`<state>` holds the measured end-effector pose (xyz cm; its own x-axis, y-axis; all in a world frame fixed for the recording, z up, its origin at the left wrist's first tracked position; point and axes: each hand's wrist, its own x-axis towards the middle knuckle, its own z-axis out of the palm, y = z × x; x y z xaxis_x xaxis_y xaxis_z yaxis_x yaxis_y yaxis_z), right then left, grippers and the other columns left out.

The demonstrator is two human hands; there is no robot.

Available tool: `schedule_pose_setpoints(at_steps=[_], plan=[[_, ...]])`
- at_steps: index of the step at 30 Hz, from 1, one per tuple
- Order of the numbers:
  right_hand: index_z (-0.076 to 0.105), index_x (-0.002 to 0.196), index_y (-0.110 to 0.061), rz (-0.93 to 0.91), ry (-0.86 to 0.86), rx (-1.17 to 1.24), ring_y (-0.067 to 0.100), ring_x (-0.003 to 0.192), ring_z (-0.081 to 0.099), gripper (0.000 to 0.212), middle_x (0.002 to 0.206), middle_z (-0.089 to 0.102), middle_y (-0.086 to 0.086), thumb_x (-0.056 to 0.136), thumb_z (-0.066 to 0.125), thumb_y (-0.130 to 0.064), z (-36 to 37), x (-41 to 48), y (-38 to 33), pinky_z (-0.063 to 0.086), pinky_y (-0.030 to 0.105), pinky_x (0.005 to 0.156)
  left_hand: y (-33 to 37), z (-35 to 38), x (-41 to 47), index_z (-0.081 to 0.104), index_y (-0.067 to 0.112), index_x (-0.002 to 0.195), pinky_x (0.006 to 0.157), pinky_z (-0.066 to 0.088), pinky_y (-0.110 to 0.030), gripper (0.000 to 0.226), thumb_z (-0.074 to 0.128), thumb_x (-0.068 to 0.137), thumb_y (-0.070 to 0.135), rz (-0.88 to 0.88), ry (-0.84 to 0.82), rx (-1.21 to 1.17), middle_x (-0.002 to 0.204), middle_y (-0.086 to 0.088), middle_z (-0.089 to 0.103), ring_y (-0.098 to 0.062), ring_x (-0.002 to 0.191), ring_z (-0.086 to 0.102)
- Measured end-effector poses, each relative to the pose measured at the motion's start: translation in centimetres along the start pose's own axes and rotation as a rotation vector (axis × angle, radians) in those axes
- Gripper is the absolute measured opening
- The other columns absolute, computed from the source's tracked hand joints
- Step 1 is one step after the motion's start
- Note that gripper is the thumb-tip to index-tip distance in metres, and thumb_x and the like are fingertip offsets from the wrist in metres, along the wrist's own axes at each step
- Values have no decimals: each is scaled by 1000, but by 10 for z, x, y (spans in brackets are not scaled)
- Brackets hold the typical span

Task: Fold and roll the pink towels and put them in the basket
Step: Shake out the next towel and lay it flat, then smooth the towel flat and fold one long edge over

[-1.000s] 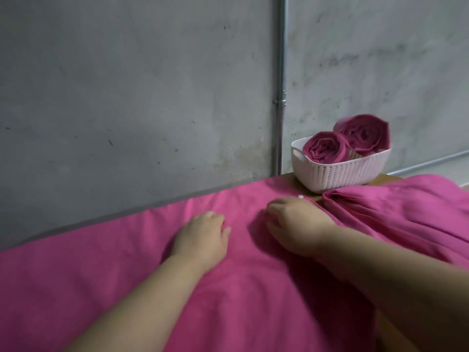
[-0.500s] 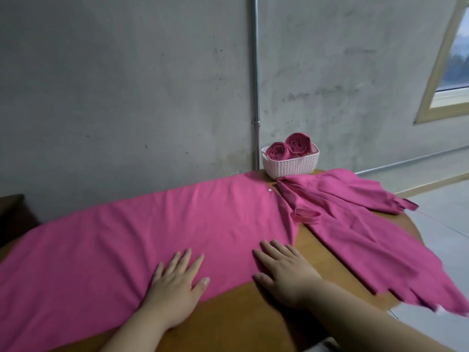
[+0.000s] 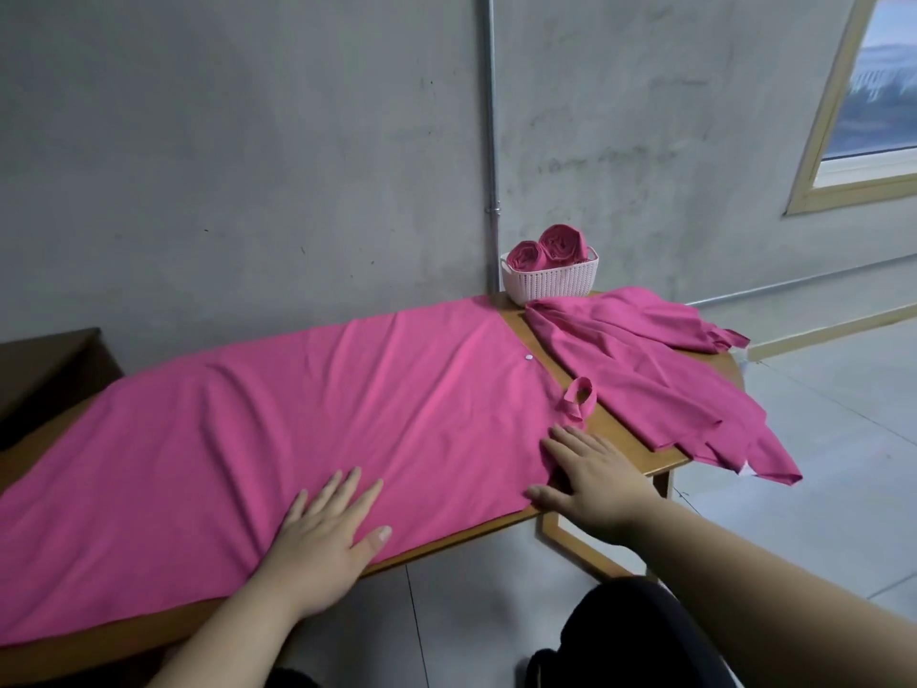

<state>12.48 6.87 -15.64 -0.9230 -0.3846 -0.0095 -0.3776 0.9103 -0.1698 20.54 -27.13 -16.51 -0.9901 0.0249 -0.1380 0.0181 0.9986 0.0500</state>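
A long pink towel [image 3: 278, 419] lies spread flat along the wooden table [image 3: 630, 439]. My left hand [image 3: 327, 533] rests flat on the towel's near edge with straight fingers. Over at the towel's near right corner, my right hand [image 3: 590, 479] presses flat, fingers spread. A second pink towel [image 3: 645, 379] lies crumpled at the table's right end and hangs over the edge. Against the wall at the far end stands a white woven basket [image 3: 551, 285] holding two rolled pink towels [image 3: 546, 248].
A small loop of pink fabric [image 3: 578, 397] sits between the two towels. A metal pipe [image 3: 491, 141] runs up the grey wall behind the basket. Dark furniture [image 3: 44, 374] stands at the left. Tiled floor lies to the right, under a window [image 3: 868, 101].
Both hands have slid from the towel's far side back to its near edge, smoothing it flat. The view has pulled back and now shows the whole table.
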Motion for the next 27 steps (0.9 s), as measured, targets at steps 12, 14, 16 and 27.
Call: schedule_pose_setpoints(at_steps=[12,14,16,27], plan=[[67,102,-28,-4,334,-211,24,107,63,59,108,68,-6,73,49,-76,30,-27,-4,46,43,92,-2,4,-29,5,50,155,121,-11,-36,102,52,71,82,128,11,11,166,13,-10,-6,152,-12],[74,100,-27,-69,423,-190,24,101,67,52,103,72,-5,79,51,-68,32,-30,1,51,44,87,-5,4,-31,16,53,151,121,-10,-34,81,48,77,66,146,60,-69,165,16,-2,-6,153,-6],[78,97,-26,-114,509,-147,24,97,68,44,98,73,-5,88,47,-55,32,-31,5,52,43,85,-4,5,-33,23,58,145,121,-10,-33,70,31,76,70,164,73,-148,160,23,2,-3,152,-4],[58,92,-25,-3,488,-2,25,94,58,43,94,61,-5,68,70,-59,36,-14,-65,48,46,88,10,5,-35,49,31,145,125,-6,-41,79,13,91,77,73,80,-336,150,31,12,-2,152,5]])
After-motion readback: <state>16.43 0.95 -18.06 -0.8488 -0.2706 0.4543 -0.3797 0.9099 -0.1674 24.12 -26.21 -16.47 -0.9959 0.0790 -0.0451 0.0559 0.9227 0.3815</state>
